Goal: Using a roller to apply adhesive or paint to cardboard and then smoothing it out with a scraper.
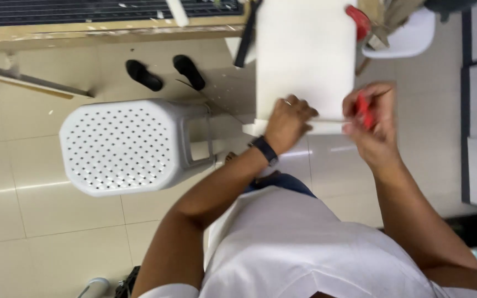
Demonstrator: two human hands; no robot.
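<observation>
Cutting along the near edge of the white board [305, 55]

Your left hand [288, 122] lies flat on the board's near edge, fingers spread, pinning it — nothing grasped. Your right hand [372, 124] is clenched around a red cutter [364, 110] at the board's near right corner. Keep the pressing fingers behind the cut line and press down firmly. The perforated white stool [125, 146] stands left of the board — black sandals [167, 73] beyond it.
</observation>
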